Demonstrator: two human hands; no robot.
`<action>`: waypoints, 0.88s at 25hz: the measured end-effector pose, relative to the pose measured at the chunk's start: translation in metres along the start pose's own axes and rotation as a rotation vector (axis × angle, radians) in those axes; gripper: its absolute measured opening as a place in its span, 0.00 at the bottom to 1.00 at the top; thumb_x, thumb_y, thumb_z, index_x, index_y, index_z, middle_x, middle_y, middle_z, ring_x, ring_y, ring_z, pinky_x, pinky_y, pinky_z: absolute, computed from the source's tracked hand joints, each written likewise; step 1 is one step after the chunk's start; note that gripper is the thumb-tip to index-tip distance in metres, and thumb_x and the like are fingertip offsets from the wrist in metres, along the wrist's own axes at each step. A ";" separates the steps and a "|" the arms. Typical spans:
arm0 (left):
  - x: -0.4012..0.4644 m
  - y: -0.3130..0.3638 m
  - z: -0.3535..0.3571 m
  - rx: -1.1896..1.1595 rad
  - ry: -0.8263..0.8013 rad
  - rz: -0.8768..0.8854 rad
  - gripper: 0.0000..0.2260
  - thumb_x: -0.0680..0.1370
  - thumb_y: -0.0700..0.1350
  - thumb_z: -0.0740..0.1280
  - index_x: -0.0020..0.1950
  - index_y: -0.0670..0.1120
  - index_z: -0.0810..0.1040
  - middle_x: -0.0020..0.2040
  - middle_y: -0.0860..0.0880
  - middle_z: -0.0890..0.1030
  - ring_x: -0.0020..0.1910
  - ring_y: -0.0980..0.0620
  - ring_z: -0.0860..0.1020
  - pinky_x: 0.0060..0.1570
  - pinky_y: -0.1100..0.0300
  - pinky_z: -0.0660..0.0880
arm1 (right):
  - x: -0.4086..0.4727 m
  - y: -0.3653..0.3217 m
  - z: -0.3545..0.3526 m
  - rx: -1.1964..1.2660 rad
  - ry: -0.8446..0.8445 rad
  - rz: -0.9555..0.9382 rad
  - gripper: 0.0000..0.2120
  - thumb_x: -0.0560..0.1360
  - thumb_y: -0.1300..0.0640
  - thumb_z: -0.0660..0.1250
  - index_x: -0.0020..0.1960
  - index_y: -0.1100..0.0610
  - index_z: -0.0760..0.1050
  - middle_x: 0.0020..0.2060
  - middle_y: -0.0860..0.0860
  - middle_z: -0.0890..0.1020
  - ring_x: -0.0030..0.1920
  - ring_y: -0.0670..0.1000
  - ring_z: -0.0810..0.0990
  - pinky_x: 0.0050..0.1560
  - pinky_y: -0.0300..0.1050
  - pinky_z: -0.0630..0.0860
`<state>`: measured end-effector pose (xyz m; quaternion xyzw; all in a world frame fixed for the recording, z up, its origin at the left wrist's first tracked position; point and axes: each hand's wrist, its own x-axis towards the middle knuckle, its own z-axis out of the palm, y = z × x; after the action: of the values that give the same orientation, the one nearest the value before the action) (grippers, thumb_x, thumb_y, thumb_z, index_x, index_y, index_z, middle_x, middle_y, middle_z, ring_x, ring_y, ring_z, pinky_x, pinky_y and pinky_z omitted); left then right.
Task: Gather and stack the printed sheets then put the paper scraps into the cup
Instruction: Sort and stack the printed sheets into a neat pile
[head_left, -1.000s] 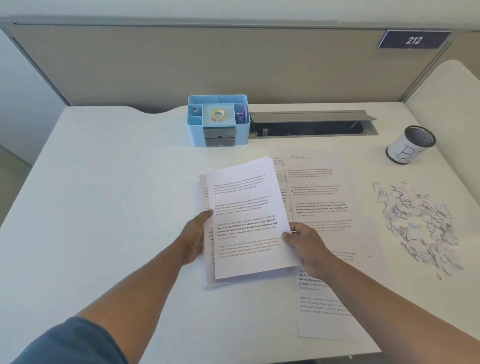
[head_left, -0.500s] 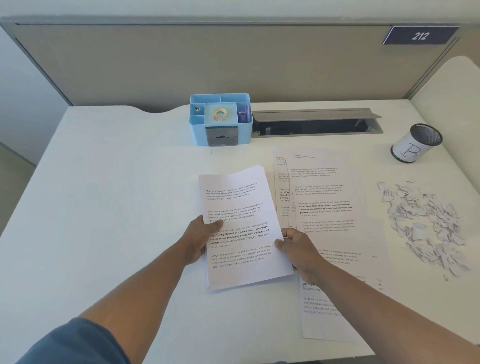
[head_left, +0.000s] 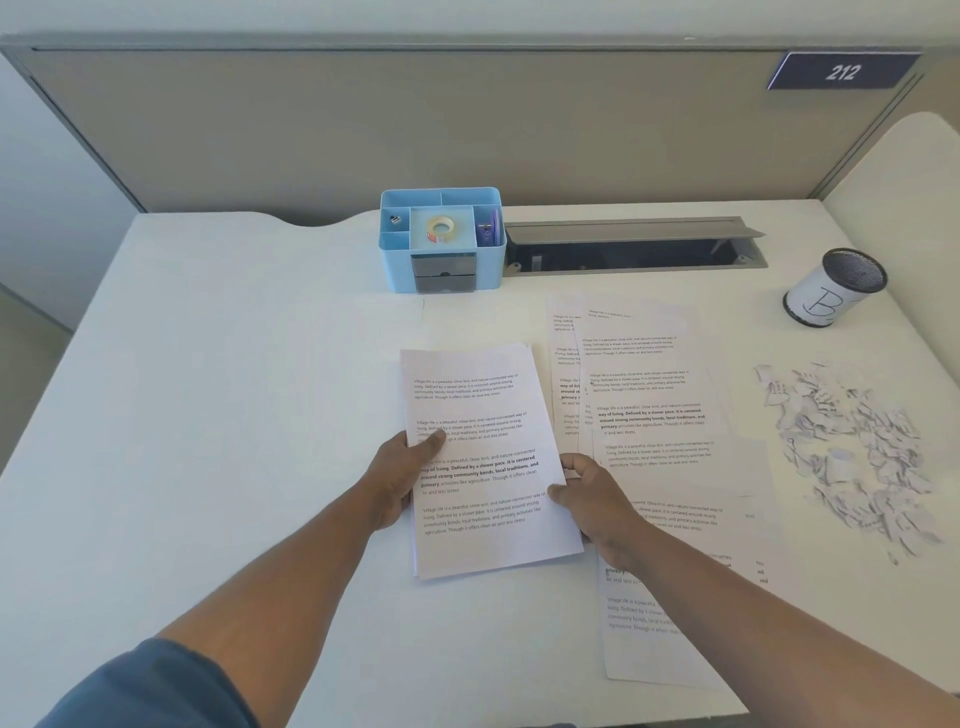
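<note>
Both hands pinching stack of printed sheets (head_left: 483, 457) mid-desk: left hand (head_left: 402, 475) left edge, right hand (head_left: 592, 493) right edge. Square edges before grabbing loose sheets (head_left: 660, 415) alongside.

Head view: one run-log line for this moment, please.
stage: stacking | both hands grip stack | loose sheets, scraps remain

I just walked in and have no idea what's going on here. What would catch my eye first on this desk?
Most likely the stack of printed sheets in the middle of the white desk, held at its edges by the left hand and the right hand. To its right lie more loose sheets, then a heap of paper scraps. Beyond the scraps stands a cup marked with a B.
</note>
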<state>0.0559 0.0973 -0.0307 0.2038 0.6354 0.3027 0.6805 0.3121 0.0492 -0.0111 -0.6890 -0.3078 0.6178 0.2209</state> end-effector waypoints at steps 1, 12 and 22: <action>-0.002 0.002 0.001 -0.020 -0.005 -0.016 0.17 0.83 0.56 0.67 0.64 0.45 0.79 0.54 0.44 0.87 0.54 0.41 0.86 0.53 0.44 0.83 | 0.001 0.001 0.000 -0.005 0.006 -0.010 0.16 0.79 0.64 0.64 0.61 0.46 0.76 0.55 0.50 0.86 0.46 0.52 0.85 0.36 0.42 0.76; -0.006 0.011 0.002 -0.135 0.049 -0.102 0.25 0.87 0.60 0.51 0.62 0.47 0.82 0.53 0.44 0.88 0.52 0.41 0.86 0.54 0.44 0.81 | -0.006 0.000 -0.004 -0.157 -0.065 -0.087 0.30 0.84 0.66 0.55 0.60 0.26 0.67 0.51 0.36 0.81 0.42 0.36 0.75 0.33 0.28 0.66; 0.000 0.009 0.001 -0.121 -0.012 -0.103 0.29 0.83 0.69 0.52 0.62 0.49 0.82 0.55 0.44 0.87 0.55 0.40 0.85 0.58 0.41 0.80 | -0.007 0.001 -0.003 -0.164 -0.079 -0.116 0.32 0.82 0.67 0.57 0.72 0.32 0.66 0.59 0.38 0.84 0.55 0.41 0.82 0.36 0.28 0.70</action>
<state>0.0553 0.1043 -0.0244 0.1312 0.6216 0.3041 0.7099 0.3150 0.0441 -0.0064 -0.6608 -0.4052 0.6035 0.1869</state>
